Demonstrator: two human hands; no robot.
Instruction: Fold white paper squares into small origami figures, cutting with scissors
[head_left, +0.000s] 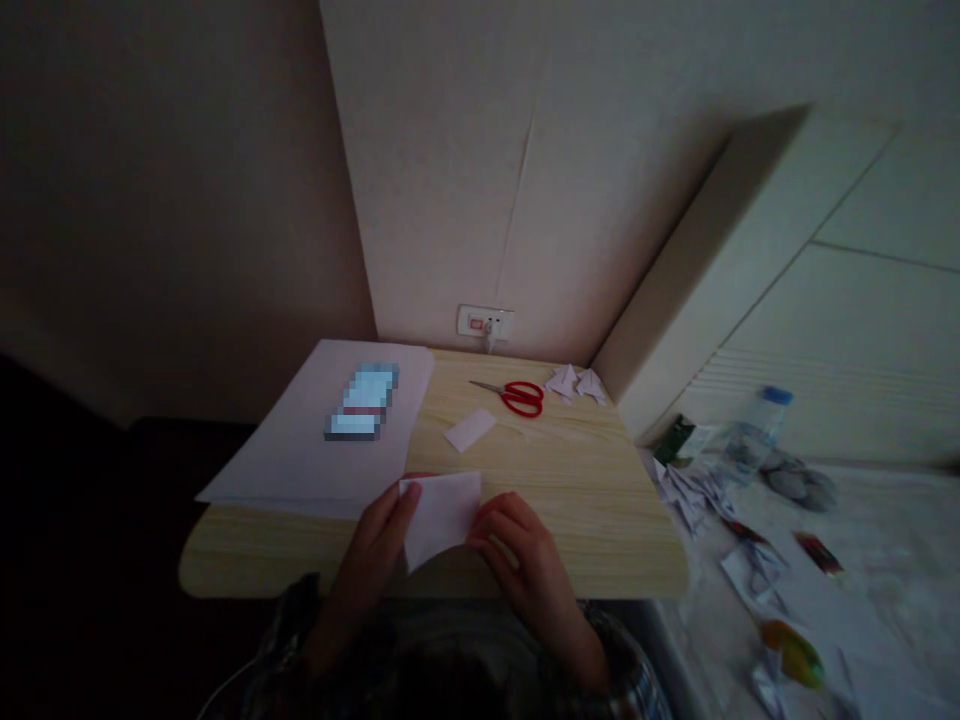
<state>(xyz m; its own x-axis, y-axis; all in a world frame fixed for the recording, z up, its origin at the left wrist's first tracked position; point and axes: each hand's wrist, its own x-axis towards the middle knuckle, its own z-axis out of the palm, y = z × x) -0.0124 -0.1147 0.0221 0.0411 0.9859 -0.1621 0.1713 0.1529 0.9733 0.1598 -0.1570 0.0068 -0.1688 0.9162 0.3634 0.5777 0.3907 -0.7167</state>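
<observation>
Between my hands, just above the front of the table, is a white sheet of paper (442, 515). My left hand (379, 530) pinches its left edge, thumb on top and fingers behind. At the lower right corner my right hand (521, 545) grips the paper with thumb and curled fingers. Beyond it a small white paper rectangle (471, 430) lies flat on the wood. Red-handled scissors (523, 397) rest farther back, blades pointing left. Two small folded paper pieces (574, 383) sit beside the handles at the back right.
A stack of large white paper (300, 400) covers the left of the table (600, 500), with a phone (364, 402) on it. A wall socket (485, 322) holds a plug. On the surface to the right are a bottle (754, 435), folded papers (694, 495) and a yellow-green object (791, 652).
</observation>
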